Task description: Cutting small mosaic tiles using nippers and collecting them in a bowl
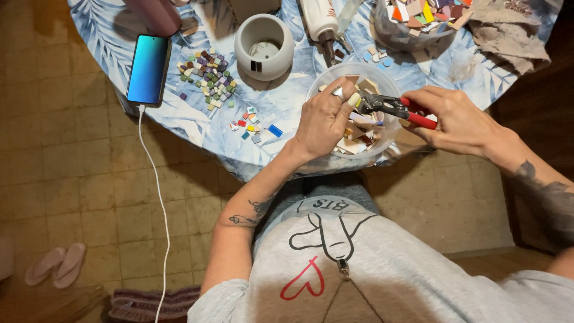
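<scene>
My left hand (326, 119) reaches into a clear plastic bowl (382, 76) of broken tile pieces at the table's near edge, its fingers pinched on a small tile piece (354, 99). My right hand (457, 119) grips red-handled tile nippers (396, 107), whose dark jaws meet that piece over the bowl. Beige and brown tile shards (357, 134) fill the bowl under both hands.
A round table with a blue leaf-print cloth (281, 101) carries a white ceramic pot (264, 46), a heap of small mosaic tiles (208, 76), loose coloured tiles (254, 124), a charging phone (148, 69), a glue bottle (320, 24), a second bowl of coloured shards (418, 18) and a rag (508, 33). Slippers (57, 266) lie on the tiled floor.
</scene>
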